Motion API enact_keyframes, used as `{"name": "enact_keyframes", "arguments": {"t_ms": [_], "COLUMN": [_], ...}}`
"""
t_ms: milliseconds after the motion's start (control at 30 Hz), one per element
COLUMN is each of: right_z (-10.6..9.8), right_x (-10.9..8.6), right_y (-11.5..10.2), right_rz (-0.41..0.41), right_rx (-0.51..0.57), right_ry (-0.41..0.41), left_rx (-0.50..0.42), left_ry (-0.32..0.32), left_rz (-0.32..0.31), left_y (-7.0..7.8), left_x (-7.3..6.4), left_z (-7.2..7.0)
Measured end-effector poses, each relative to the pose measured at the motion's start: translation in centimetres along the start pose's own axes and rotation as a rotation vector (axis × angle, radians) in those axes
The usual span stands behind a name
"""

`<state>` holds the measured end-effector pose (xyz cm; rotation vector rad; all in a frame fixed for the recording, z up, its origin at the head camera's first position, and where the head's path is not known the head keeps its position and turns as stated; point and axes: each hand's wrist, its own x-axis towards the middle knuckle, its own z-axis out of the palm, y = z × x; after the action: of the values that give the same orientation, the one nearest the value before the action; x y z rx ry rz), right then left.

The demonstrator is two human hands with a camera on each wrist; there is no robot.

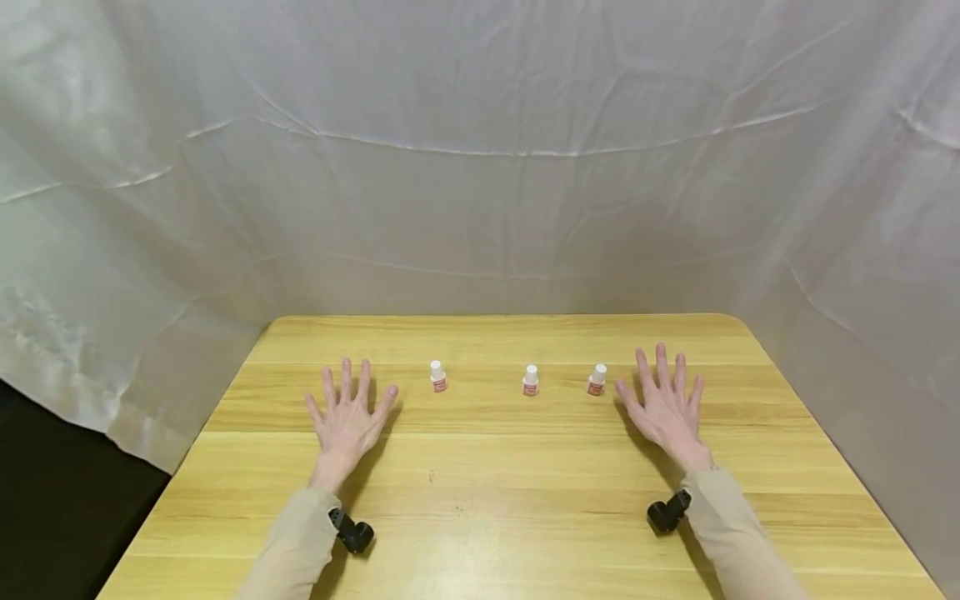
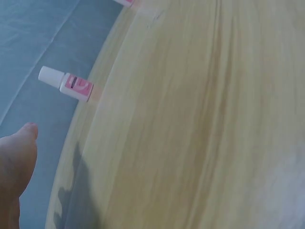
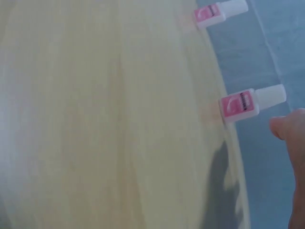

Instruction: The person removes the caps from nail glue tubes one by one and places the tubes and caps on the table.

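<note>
Three small white bottles with white caps and pink-red labels stand upright in a loose row on the wooden table. The left bottle [image 1: 438, 377] is to the right of my left hand [image 1: 348, 423], whose fingers are spread and hold nothing. Between the other two is the middle bottle [image 1: 531, 381]. Closest to my right hand [image 1: 667, 414] is the right bottle [image 1: 597, 380], just left of its thumb tip. That hand also has its fingers spread and grips nothing. In the left wrist view the left bottle [image 2: 66, 84] shows beyond the thumb; the right wrist view shows the right bottle [image 3: 252, 103] near the thumb.
The pale wooden table [image 1: 480, 467] has rounded far corners. A grey-white sheet [image 1: 480, 217] hangs behind it and along both sides. Black wrist cameras are strapped on both sleeves, and a dark area [image 1: 60, 500] lies beyond the table's left edge.
</note>
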<state>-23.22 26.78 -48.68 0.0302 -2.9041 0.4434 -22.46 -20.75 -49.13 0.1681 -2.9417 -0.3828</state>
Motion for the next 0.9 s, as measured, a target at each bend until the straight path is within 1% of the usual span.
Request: {"name": "enact_keyframes", "arguments": {"t_ms": [167,233,367,533,667,767,833,900], "right_z": [-0.6,-0.8,-1.0,-1.2,-1.3,-1.3,-1.3,-1.2], "right_x": [-0.4,-0.5,-0.5,-0.4,-0.3,-0.3,-0.3,-0.4], "right_y": [-1.0,-1.5,-2.7,-4.2,-5.4,-6.3,-7.0,-7.6], "right_rz": [-0.028,-0.039,-0.067,-0.088,-0.122,-0.147,-0.146,-0.145], "right_rx": [0.046,0.071,0.121,0.21,0.31,0.404,0.481,0.558], "right_ry": [0.015,0.015,0.026,0.054,0.094,0.134,0.149,0.17], "left_rx": [-0.024,-0.049,-0.13,-0.2,-0.244,-0.314,-0.389,-0.474], "left_ry": [-0.014,-0.03,-0.049,-0.053,-0.046,-0.037,-0.041,-0.06], "left_rz": [-0.003,-0.007,0.001,0.023,0.043,0.063,0.07,0.057], "left_y": [0.7,1.0,1.5,2.3,2.9,3.4,3.7,3.9], "left_x": [-0.2,-0.2,-0.3,-0.3,-0.2,-0.2,-0.1,-0.1], "left_z": [0.3,0.5,0.7,0.8,1.0,1.2,1.4,1.6]}}
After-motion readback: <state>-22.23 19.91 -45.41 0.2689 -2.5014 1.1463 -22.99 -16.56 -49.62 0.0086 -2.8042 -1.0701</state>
